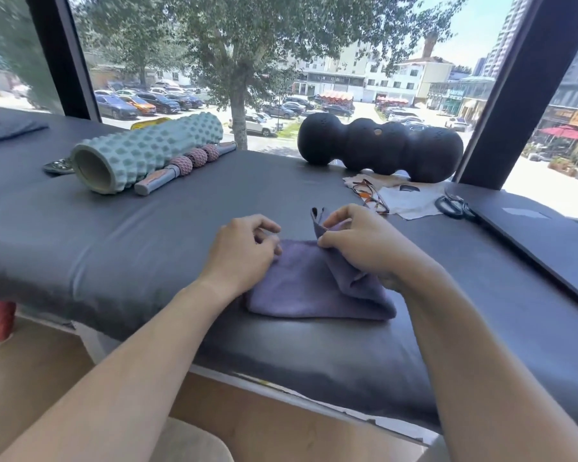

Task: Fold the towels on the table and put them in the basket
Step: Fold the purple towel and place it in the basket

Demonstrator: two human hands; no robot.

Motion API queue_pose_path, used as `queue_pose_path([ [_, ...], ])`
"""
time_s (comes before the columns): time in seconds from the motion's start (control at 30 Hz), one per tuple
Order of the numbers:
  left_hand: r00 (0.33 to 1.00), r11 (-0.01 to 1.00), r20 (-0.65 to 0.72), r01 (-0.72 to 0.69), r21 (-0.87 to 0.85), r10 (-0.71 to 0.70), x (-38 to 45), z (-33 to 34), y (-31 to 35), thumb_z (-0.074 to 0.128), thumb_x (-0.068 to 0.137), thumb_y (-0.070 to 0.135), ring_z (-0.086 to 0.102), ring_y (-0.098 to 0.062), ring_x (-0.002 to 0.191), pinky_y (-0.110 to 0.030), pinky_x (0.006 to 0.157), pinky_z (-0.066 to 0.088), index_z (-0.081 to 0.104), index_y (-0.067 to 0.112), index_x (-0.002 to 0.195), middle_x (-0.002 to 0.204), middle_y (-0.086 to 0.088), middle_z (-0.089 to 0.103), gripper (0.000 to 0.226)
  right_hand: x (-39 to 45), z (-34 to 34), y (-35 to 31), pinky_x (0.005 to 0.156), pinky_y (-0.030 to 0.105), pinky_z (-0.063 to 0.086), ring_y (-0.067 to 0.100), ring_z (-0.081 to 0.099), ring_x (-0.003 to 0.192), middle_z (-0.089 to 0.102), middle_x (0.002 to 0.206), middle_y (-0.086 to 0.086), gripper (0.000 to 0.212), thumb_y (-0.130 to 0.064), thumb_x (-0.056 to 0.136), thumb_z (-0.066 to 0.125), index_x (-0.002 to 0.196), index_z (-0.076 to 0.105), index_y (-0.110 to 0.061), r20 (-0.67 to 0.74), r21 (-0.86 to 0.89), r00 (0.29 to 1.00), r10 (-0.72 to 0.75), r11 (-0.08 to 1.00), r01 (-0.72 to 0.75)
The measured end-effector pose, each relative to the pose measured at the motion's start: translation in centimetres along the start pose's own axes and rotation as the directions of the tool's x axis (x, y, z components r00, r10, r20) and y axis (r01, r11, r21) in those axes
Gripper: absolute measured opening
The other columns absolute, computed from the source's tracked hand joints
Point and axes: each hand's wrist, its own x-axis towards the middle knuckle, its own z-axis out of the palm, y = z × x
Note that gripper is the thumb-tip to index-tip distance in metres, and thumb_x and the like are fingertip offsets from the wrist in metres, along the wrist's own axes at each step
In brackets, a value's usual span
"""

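A wide, dark grey padded table [121, 228] filled the middle band of the frame, running from the left edge to the right under a window. On its far side, upper right of centre, lay a long black lumpy foam roller [379, 149]; upper left lay a pale green knobbled foam roller [147, 153] with a grey-and-pink massage stick [186, 166] just beside it. Right of centre a sheet of white paper [411, 201] carried a pair of brown-rimmed glasses [371, 196], with black scissors [452, 205] at its right edge.

Just below the centre of the frame sat the small purple terry towel [311, 285], already doubled into a flat pad on the table, with its right part raised off the pad.

The right hand [364, 245] pinched that raised fold, thumb and fingertips closed on cloth near the towel's upper right corner. The left hand [244, 248] rested at the towel's upper left edge with fingers curled; whether they actually gripped cloth could not be told.

The step in hand looked like a further fold of this towel, right side over left. The next move would call for carrying the lifted flap across, matching its edges to the pad, and pressing it flat while the left hand steadied it. No basket showed in the frame, so stowing was not yet done.
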Motion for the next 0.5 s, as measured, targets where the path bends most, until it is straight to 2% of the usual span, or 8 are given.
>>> queue_pose_path([
  [0.07, 0.999, 0.998, 0.026, 0.041, -0.041, -0.04, 0.1, -0.5, -0.4, 0.06, 0.094, 0.019, 0.069, -0.008, 0.062, -0.033, 0.078, 0.059, 0.07, 0.024, 0.094, 0.067, 0.01, 0.075, 0.012, 0.3, 1.6, -0.3, 0.059, 0.031, 0.054, 0.016, 0.064, 0.083, 0.068, 0.09, -0.002, 0.014, -0.02, 0.085, 0.066, 0.093, 0.057, -0.027, 0.002, -0.069, 1.0, -0.028, 0.997, 0.028],
  [0.17, 0.993, 0.987, 0.075, 0.099, -0.126, -0.09, 0.3, -0.7, -0.5, 0.053, 0.099, 0.022, 0.062, -0.009, 0.051, -0.028, 0.069, 0.055, 0.069, 0.022, 0.097, 0.066, 0.002, 0.076, 0.016, 0.4, 3.4, -0.7, 0.061, 0.027, 0.044, 0.016, 0.063, 0.085, 0.066, 0.089, -0.005, 0.018, -0.026, 0.084, 0.067, 0.096, 0.053, -0.028, 0.018, -0.153, 0.997, -0.078, 0.985, 0.08],
  [0.27, 0.993, 0.986, 0.063, 0.105, -0.13, -0.097, 0.5, -0.7, -0.4, 0.052, 0.1, 0.022, 0.062, -0.008, 0.048, -0.022, 0.061, 0.049, 0.067, 0.023, 0.105, 0.068, 0.001, 0.074, 0.016, 0.1, 4.7, -1.4, 0.074, 0.031, 0.048, 0.015, 0.06, 0.089, 0.065, 0.091, -0.005, 0.031, -0.038, 0.083, 0.071, 0.104, 0.053, -0.024, 0.028, -0.21, 0.991, -0.131, 0.968, 0.133],
  [0.37, 0.994, 0.988, 0.038, 0.103, -0.113, -0.099, 0.5, -0.9, -0.3, 0.052, 0.099, 0.02, 0.064, -0.004, 0.053, -0.013, 0.056, 0.046, 0.067, 0.024, 0.11, 0.075, 0.003, 0.07, 0.018, -0.2, 5.8, -1.9, 0.081, 0.034, 0.051, 0.016, 0.062, 0.093, 0.068, 0.095, -0.004, 0.031, -0.038, 0.083, 0.07, 0.104, 0.051, -0.025, 0.024, -0.24, 0.984, -0.176, 0.954, 0.177],
  [0.43, 0.993, 0.988, 0.008, 0.122, -0.098, -0.122, 0.6, -1.1, -0.3, 0.054, 0.098, 0.025, 0.067, -0.009, 0.077, -0.019, 0.069, 0.045, 0.068, 0.025, 0.112, 0.091, 0.004, 0.071, 0.019, -0.6, 6.2, -2.3, 0.074, 0.037, 0.056, 0.019, 0.068, 0.087, 0.071, 0.093, -0.002, 0.027, -0.038, 0.085, 0.068, 0.102, 0.051, -0.025, 0.08, -0.2, 0.983, -0.166, 0.963, 0.179],
  [0.47, 0.99, 0.985, -0.009, 0.141, -0.098, -0.142, 0.7, -1.2, -0.4, 0.057, 0.097, 0.029, 0.065, -0.013, 0.086, -0.023, 0.075, 0.045, 0.068, 0.025, 0.112, 0.095, 0.004, 0.071, 0.019, -0.6, 6.1, -2.5, 0.064, 0.036, 0.058, 0.022, 0.071, 0.079, 0.073, 0.09, 0.0, 0.023, -0.037, 0.088, 0.066, 0.102, 0.051, -0.024, 0.12, -0.138, 0.982, -0.143, 0.978, 0.159],
  [0.5, 0.987, 0.981, -0.017, 0.158, -0.112, -0.161, 0.8, -1.2, -0.5, 0.061, 0.095, 0.033, 0.065, -0.016, 0.087, -0.027, 0.077, 0.046, 0.068, 0.025, 0.112, 0.093, 0.004, 0.071, 0.02, -0.7, 5.9, -2.7, 0.053, 0.032, 0.056, 0.023, 0.073, 0.069, 0.075, 0.087, 0.002, 0.018, -0.034, 0.092, 0.064, 0.101, 0.052, -0.023, 0.154, -0.055, 0.981, -0.116, 0.991, 0.125],
])
